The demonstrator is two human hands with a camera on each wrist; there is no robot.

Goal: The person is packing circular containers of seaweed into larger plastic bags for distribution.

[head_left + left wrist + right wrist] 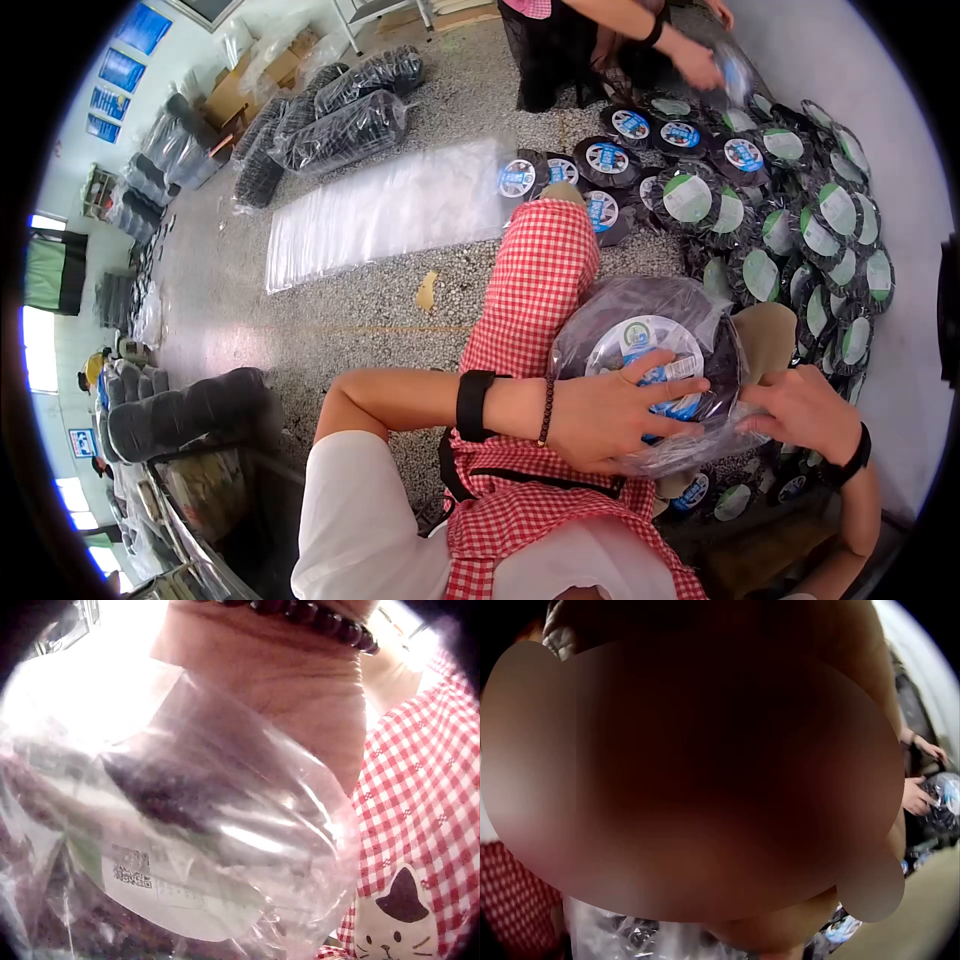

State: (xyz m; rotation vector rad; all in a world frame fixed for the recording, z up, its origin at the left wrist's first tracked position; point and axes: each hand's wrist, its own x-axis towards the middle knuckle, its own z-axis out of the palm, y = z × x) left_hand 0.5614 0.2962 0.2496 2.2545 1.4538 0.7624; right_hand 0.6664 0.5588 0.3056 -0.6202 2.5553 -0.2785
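A round dark pack with a round white-and-blue label lies inside a clear plastic bag (640, 300) on the person's lap. The left hand (610, 410) rests on the label with its fingers spread. The right hand (805, 410) pinches the bag's edge at the right of the pack, fingers curled. From the left wrist, the bag (247, 840) shows creased and shiny over a pale label (187, 900) with a printed square code. A dark blur covers most of the right wrist view, with some crinkled plastic (645, 937) below it.
Many bagged round packs (760, 275) are heaped along the right wall. A stack of clear bags (390, 210) lies on the speckled floor. Long wrapped black rolls (345, 130) lie behind it. Another person's hand (695, 65) holds a pack at the top.
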